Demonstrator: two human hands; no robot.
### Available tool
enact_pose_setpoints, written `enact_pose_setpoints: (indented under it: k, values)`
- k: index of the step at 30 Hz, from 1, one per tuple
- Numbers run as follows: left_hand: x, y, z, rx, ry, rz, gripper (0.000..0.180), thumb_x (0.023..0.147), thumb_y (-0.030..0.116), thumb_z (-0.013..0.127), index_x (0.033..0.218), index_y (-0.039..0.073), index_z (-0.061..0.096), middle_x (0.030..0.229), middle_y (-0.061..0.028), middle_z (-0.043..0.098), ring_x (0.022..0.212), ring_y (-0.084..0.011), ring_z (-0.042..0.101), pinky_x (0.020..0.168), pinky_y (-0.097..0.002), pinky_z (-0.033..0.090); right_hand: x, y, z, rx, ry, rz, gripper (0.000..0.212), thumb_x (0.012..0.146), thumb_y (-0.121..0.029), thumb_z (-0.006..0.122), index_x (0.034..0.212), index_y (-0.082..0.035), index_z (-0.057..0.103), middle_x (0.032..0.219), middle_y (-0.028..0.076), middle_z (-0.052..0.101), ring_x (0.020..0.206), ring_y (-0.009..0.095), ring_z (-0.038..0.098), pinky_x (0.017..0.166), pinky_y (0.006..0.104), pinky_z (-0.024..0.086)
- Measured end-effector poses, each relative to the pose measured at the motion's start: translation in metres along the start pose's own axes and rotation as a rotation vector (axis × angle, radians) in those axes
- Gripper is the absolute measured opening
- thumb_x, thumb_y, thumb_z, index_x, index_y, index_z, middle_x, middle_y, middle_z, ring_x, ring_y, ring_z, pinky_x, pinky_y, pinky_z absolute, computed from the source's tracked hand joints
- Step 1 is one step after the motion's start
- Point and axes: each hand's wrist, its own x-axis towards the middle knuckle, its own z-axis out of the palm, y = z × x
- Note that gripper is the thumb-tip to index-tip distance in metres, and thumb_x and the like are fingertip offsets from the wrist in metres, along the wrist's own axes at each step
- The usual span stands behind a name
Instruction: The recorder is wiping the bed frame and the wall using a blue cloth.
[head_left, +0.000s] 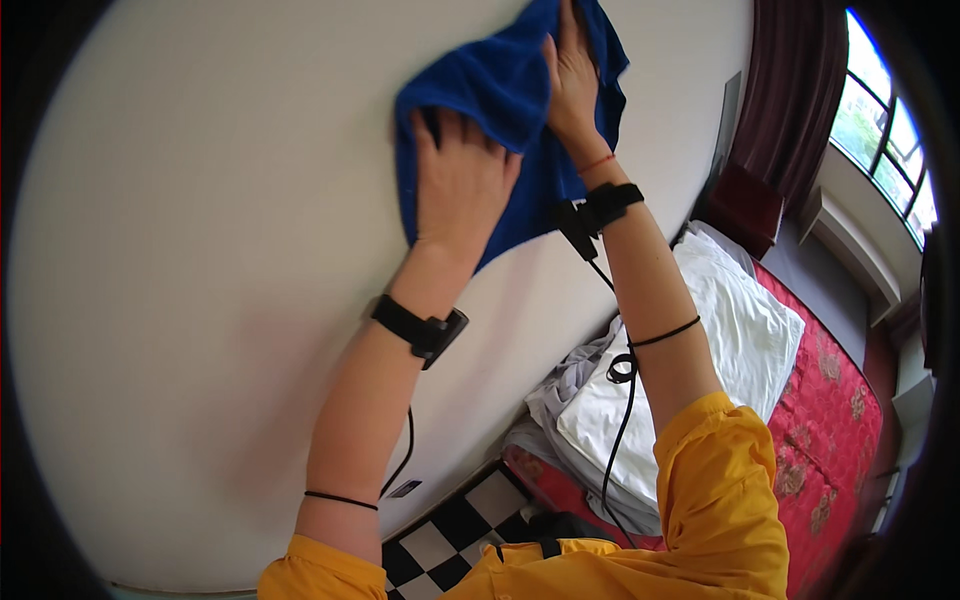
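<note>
A blue cloth lies against the white wall, high up in the head view, bunched into folds. My left hand is closed on its lower left part, and one fold drapes over the fingers and hides their tips. Higher and further right, my right hand presses on the cloth with its fingers stretched out and flat. Some of its fingertips run past the top of the picture. Below my left hand, a lower corner of the cloth hangs down.
A bed with a red patterned mattress stands at the right, with white bedding heaped on it near the wall. Black-and-white checked floor shows below. A cable hangs from my right wrist strap. Beyond are a dark curtain and a window.
</note>
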Motion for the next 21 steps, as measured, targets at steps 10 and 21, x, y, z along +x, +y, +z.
enact_pose_setpoints:
  k: [10, 21]
  values:
    - [-0.136, 0.144, 0.094, -0.132, -0.305, 0.417, 0.033, 0.093, 0.037, 0.057, 0.108, 0.010, 0.068, 0.118, -0.0078, 0.060, 0.122, -0.0256, 0.047, 0.108, -0.0420, 0.034, -0.283, 0.150, -0.073, -0.309, -0.263, 0.314, 0.070, 0.106, -0.046, 0.021, 0.156, 0.001, 0.013, 0.159, 0.024, 0.021, 0.150, 0.039, 0.015, 0.122, 0.0439, 0.010]
    - [-0.350, 0.151, 0.078, -0.203, -0.620, 0.585, 0.034, 0.088, 0.024, 0.054, 0.117, 0.010, 0.062, 0.119, -0.0019, 0.059, 0.118, -0.0178, 0.050, 0.103, -0.0303, 0.038, -0.500, 0.019, -0.099, -0.257, -0.484, 0.841, 0.080, 0.096, -0.040, 0.050, 0.151, 0.008, 0.018, 0.158, 0.030, 0.019, 0.148, 0.044, 0.016, 0.122, 0.0459, 0.013]
